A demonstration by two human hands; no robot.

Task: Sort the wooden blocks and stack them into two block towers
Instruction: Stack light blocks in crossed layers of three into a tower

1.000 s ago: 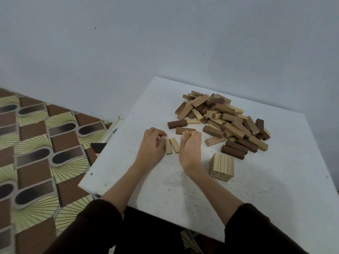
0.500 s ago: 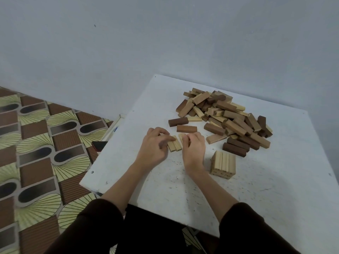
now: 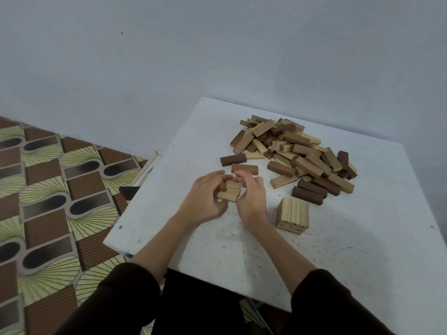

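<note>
Both hands — left, right — grasp a cluster of pale, grained rectangular blocks on the scuffed white table.

Pale blocks sit bunched left of a short pale tower, before the mixed pile.

The person wears a dark brown, long-sleeved top. The left sleeve and the right sleeve are both pushed up, so the forearms are bare from about the elbow down to the left hand and the right hand. The lap is covered with black cloth.
</note>
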